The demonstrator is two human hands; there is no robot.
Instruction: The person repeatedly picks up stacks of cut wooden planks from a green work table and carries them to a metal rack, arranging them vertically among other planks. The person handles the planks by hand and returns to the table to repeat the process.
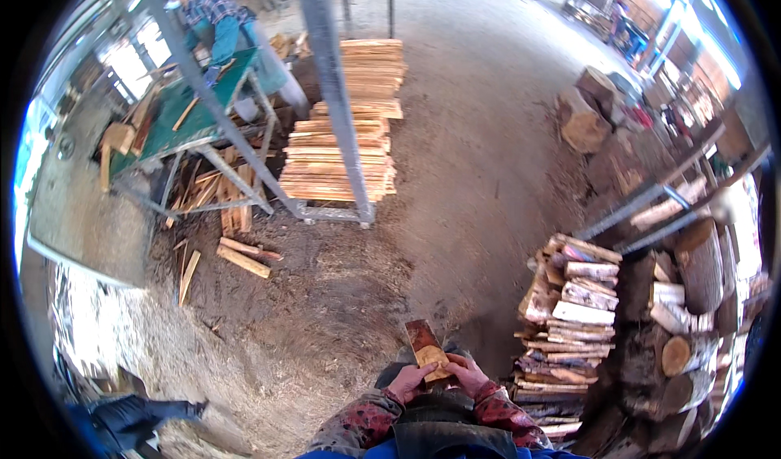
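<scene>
A short flat piece of wood, dark reddish at its far end and paler toward me, is held in front of my body. My left hand grips its near left side, and my right hand grips the near right side. Both hands are closed on it with the thumbs on the upper face. The fingers underneath are hidden. The piece tilts slightly, its far end pointing away and a little to the left.
Close on my right stands a stack of split wood, with logs beyond it. Ahead, neat stacked slats stand behind a metal post. At far left a person works at a green table. Loose sticks lie on the ground.
</scene>
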